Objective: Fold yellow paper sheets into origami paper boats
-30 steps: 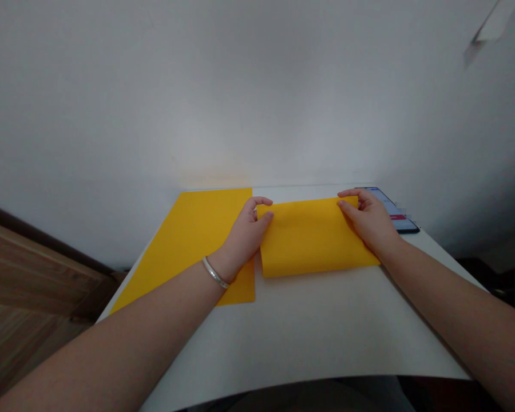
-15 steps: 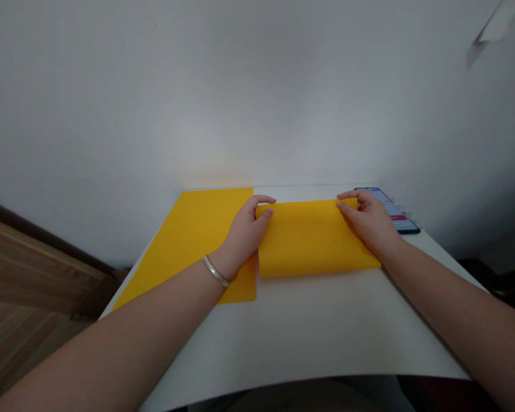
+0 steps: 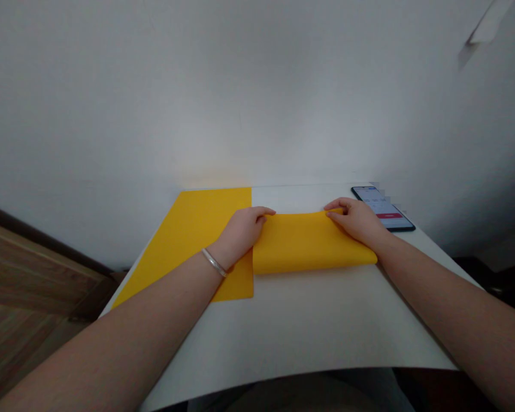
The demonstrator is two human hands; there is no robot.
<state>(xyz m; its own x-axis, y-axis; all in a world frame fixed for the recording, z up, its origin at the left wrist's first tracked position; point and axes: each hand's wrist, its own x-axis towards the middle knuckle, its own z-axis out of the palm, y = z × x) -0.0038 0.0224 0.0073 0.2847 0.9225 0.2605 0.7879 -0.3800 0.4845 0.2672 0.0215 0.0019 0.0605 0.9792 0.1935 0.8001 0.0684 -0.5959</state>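
Note:
A yellow paper sheet (image 3: 309,243) lies folded over on the white table (image 3: 300,326), its fold toward me and its loose edge at the far side. My left hand (image 3: 242,228) grips the far left corner, fingers curled over the edge. My right hand (image 3: 355,219) pinches the far right corner. A silver bracelet (image 3: 213,262) circles my left wrist.
A second flat yellow sheet (image 3: 193,234) lies on the table's left part, partly under my left arm. A phone (image 3: 381,208) with a lit screen rests at the far right corner. A white wall stands right behind the table; wooden floor shows at left.
Both hands have drawn the sheet's far edge down and toward me, so the folded paper now lies flatter and shorter. The phone is more exposed.

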